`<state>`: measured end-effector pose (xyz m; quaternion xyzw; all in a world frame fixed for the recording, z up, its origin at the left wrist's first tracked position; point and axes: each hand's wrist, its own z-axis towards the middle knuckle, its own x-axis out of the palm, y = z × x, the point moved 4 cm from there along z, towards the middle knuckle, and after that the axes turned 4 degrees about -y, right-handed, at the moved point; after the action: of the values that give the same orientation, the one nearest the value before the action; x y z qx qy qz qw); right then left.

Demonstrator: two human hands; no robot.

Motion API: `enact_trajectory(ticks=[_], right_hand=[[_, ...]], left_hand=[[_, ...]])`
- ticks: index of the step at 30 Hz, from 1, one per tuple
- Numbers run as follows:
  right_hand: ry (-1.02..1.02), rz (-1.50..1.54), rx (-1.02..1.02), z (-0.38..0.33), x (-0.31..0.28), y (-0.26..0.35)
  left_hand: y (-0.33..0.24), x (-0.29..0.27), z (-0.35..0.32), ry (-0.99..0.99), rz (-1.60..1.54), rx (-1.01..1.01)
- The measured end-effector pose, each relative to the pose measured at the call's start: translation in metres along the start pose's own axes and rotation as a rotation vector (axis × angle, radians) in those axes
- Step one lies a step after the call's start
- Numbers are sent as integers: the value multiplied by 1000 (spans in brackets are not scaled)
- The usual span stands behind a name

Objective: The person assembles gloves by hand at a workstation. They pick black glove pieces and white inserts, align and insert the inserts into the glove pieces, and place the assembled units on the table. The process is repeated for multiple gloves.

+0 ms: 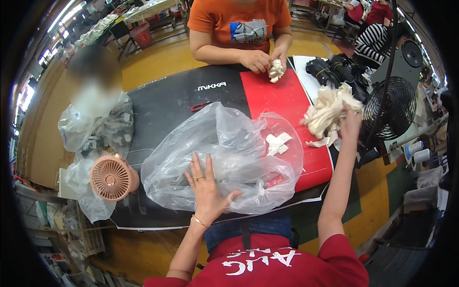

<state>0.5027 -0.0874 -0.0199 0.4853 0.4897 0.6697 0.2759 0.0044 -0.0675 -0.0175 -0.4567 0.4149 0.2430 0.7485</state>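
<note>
A large clear plastic bag [186, 143] lies spread over the table in front of me. My left hand [208, 189] rests flat on its near side, fingers apart. At the right, my right hand [352, 123] reaches to a heaped bundle of cream fabric strips [330, 112]; its fingers close on the near right side of the heap, partly hidden by the strips. A folded white strip [278, 143] shows at the bag's right part, and small white pieces lie below the bundle.
Across the table [162, 103], a person in an orange shirt holds a small cream bundle [276, 71]. A pink fan [112, 177] stands left, near other plastic bags [95, 124]. A red-handled cutter [200, 106] lies beyond my bag. Black bundles [330, 71] and a black fan [391, 106] are right.
</note>
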Motion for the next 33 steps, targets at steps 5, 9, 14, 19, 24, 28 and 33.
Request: enact_trajectory(ticks=[5,9,14,19,24,28,33], right_hand=[[-186,-714,-485,-18,-23,-5],[-321,-987,-633,-75,-4,9],[382,-600,-424,-190,35,7],[1159,-515,-468,-312,90,16],[1203,-424,-295,-353,88,15],[1078,-321,-355,-317,41,31],[457,-423,-44,-245,-114,79]], left_hand=[[5,0,-1,3,-1,-10],[11,3,-5,0,-71,-52],[20,2,-2,-122,-221,-46],[27,12,-10,-94,-945,-297],[-2,-4,-24,343,-870,-35],[-41,-30,-11,674,-774,302],[-99,-53,-8,982,-1499,188]])
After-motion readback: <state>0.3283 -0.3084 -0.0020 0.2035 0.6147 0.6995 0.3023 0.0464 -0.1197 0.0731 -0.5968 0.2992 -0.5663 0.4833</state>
